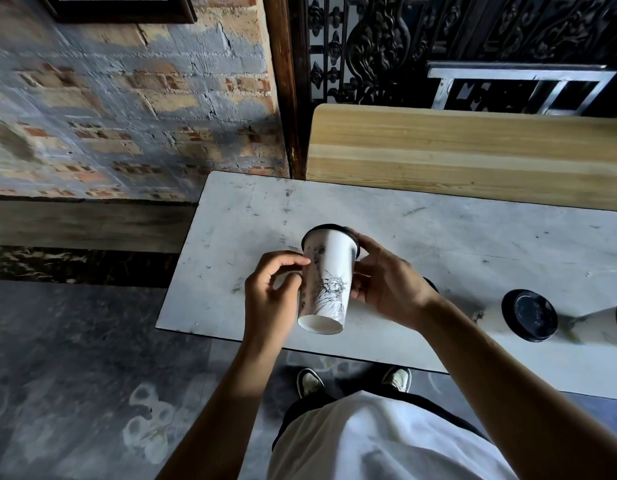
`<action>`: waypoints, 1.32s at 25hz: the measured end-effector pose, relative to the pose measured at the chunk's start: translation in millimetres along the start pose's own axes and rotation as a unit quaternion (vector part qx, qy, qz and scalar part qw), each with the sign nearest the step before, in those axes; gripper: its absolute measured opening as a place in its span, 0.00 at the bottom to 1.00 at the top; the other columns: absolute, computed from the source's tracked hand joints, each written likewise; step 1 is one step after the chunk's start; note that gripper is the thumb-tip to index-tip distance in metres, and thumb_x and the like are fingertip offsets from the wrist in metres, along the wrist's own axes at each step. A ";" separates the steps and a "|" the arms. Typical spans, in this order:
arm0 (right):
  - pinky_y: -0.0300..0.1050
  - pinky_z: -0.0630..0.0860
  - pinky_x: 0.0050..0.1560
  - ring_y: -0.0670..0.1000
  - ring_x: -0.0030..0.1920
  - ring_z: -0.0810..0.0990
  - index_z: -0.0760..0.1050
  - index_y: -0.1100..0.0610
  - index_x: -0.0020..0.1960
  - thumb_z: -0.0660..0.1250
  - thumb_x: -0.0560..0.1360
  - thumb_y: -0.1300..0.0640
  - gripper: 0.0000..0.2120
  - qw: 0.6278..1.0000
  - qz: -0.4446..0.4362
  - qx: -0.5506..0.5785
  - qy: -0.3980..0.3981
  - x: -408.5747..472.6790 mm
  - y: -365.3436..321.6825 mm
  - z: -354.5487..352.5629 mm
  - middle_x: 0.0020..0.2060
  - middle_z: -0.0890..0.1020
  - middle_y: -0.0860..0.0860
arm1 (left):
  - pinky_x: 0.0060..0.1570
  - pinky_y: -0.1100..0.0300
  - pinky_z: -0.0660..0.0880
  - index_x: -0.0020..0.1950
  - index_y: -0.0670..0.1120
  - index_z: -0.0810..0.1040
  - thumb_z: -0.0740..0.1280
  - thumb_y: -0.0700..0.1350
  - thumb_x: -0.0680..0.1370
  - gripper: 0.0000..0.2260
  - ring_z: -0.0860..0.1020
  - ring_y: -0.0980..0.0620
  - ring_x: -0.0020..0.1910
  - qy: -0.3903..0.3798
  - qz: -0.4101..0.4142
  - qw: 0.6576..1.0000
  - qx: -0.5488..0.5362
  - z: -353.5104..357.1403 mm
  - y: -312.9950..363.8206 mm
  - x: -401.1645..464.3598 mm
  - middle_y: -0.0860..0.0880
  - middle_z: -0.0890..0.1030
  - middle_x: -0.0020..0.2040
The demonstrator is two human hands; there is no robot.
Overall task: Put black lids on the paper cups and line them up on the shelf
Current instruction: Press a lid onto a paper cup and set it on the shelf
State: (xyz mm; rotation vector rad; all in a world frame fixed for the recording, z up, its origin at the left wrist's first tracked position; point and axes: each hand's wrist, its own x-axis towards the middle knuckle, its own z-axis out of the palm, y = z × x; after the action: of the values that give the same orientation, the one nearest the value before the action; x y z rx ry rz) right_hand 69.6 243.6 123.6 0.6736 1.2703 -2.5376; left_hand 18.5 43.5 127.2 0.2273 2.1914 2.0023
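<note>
Both hands hold one white paper cup point(329, 278) in the air above the scuffed white shelf point(438, 237). The cup is tilted, with its base toward the person and its top pointing away. The left hand point(272, 292) has its fingertips point(301, 263) curled against the cup's left side, just below the top. The right hand point(386, 282) wraps the opposite side, its fingers reaching up to the rim. A black lid point(329, 228) sits on the far end of the cup, beyond both grips; whether it is pressed fully home cannot be told. A printed drawing of a crowned statue faces up between the two hands. To the right of the right hand and well apart from the held cup, a second cup point(528, 315) with a black lid stands on the shelf, and a third cup point(608, 323) shows at the picture's edge just beyond it. Past the shelf lies a pale wooden board point(473, 150).
</note>
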 end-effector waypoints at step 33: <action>0.43 0.82 0.36 0.50 0.34 0.83 0.83 0.52 0.53 0.64 0.84 0.53 0.09 0.954 0.010 -0.299 0.008 27.5 -13.7 22.3 0.43 0.87 0.53 | 0.49 0.55 0.84 0.59 0.60 0.79 0.75 0.46 0.68 0.22 0.86 0.56 0.55 -0.084 -0.154 0.984 -0.017 -16.3 -15.1 36.5 0.53 0.85 0.61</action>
State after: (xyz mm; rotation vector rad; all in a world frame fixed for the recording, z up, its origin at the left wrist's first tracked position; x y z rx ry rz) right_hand 33.7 234.1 131.2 0.5555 1.8922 -1.9571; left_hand -20.8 34.4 113.0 0.0450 1.9499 1.7817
